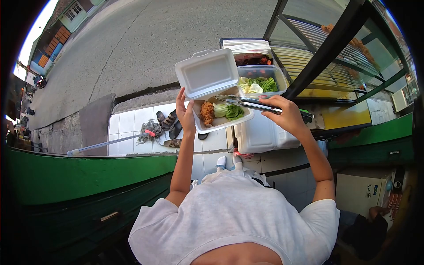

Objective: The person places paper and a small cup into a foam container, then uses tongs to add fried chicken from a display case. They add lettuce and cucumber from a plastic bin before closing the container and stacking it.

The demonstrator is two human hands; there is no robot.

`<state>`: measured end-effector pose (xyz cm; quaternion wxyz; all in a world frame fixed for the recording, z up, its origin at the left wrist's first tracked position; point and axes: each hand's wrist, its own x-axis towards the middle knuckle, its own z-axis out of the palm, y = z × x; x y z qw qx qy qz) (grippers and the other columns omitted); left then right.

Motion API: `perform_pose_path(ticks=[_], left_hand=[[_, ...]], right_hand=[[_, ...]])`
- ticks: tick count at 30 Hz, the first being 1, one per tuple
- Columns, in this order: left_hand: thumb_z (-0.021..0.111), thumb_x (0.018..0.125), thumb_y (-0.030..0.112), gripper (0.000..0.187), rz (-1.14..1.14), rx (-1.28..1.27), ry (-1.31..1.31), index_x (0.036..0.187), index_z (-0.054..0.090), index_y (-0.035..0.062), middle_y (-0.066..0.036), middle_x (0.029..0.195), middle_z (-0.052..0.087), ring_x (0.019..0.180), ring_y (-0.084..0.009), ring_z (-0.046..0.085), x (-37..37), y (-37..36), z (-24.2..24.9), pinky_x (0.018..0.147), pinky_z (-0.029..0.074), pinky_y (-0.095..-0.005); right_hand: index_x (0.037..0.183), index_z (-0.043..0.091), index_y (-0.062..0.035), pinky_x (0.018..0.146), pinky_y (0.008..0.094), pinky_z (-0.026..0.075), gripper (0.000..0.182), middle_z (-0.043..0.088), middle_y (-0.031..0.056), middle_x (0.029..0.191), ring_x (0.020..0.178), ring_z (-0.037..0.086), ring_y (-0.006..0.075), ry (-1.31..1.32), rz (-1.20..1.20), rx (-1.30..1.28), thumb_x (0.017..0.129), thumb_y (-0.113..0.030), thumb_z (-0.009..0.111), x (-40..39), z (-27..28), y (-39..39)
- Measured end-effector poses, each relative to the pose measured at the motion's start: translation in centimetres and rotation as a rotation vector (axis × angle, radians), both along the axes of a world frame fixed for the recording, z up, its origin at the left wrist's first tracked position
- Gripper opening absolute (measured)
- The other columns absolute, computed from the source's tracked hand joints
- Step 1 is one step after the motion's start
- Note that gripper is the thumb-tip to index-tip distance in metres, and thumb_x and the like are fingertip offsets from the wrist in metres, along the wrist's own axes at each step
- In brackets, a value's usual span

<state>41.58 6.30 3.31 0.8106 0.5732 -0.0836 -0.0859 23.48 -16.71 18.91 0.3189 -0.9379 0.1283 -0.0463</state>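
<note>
My left hand (185, 114) grips the left side of an open white foam food box (206, 75), its lid tipped back. Inside the box lie a piece of fried chicken (206, 113), pale cabbage (220, 109) and green lettuce (234, 112). My right hand (282, 111) is closed around metal tongs (247, 102) with dark handles, their tips over the back of the box near the cabbage. Just behind the box stands a clear plastic tub (282, 79) with more lettuce and cabbage.
Closed white foam boxes (256, 137) sit below my right hand. A framed glass display case (318, 57) holding fried pieces rises at the right. Green counters (92, 176) flank me. A mop (148, 133) and sandals (172, 128) lie on the white tiles. At lower right, a person's arm (377, 212) shows.
</note>
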Motion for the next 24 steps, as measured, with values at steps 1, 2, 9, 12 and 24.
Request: perform_pose_path(ticks=[1, 2, 9, 12, 24], left_hand=[[0.053, 0.084, -0.007, 0.055, -0.011, -0.004, -0.002, 0.137, 0.040, 0.0020, -0.012, 0.136, 0.047, 0.125, -0.0174, 0.044, 0.1, 0.1, 0.0, 0.106, 0.033, -0.0298], [0.053, 0.084, -0.007, 0.055, -0.012, 0.001, 0.005, 0.137, 0.040, 0.0021, -0.012, 0.136, 0.047, 0.125, -0.0175, 0.044, 0.0, 0.1, -0.1, 0.106, 0.033, -0.0300], [0.053, 0.084, -0.006, 0.052, -0.078, -0.057, 0.049, 0.135, 0.042, -0.0004, -0.014, 0.133, 0.049, 0.122, -0.0189, 0.046, -0.7, -0.9, 1.2, 0.104, 0.034, -0.0320], [0.054, 0.085, -0.004, 0.052, -0.124, -0.020, 0.016, 0.135, 0.042, 0.0005, -0.013, 0.133, 0.049, 0.121, -0.0181, 0.047, -2.2, -1.3, 3.1, 0.104, 0.035, -0.0320], [0.054, 0.082, -0.006, 0.054, -0.646, -0.052, 0.111, 0.134, 0.045, 0.0027, -0.008, 0.140, 0.044, 0.129, -0.0199, 0.041, -18.5, -9.4, 7.4, 0.109, 0.030, -0.0330]], right_hand=[[0.111, 0.068, -0.0156, 0.076, 0.0332, 0.050, 0.038, 0.066, 0.0062, 0.099, 0.086, 0.064, 0.0249, -0.002, -0.011, -0.004, 0.074, -0.018, 0.075, -0.1, -0.4, 0.1], [0.111, 0.068, -0.0153, 0.076, 0.0331, 0.050, 0.038, 0.066, 0.0062, 0.098, 0.086, 0.064, 0.0250, -0.020, -0.019, -0.008, 0.074, -0.017, 0.075, -0.3, -0.7, 0.3], [0.109, 0.069, -0.0117, 0.076, 0.0337, 0.049, 0.036, 0.066, 0.0073, 0.095, 0.085, 0.063, 0.0257, -0.142, -0.095, -0.087, 0.073, -0.014, 0.075, -3.2, -1.8, 1.3], [0.114, 0.066, -0.0109, 0.088, 0.0332, 0.043, 0.044, 0.065, 0.0076, 0.104, 0.097, 0.060, 0.0259, -0.147, -0.201, -0.076, 0.072, -0.013, 0.076, -6.0, 0.4, 2.1], [0.127, 0.056, -0.0077, 0.076, 0.0267, 0.055, 0.055, 0.059, 0.0068, 0.118, 0.107, 0.055, 0.0185, -0.415, -0.866, 0.207, 0.075, -0.006, 0.075, -26.4, 2.4, 3.3]])
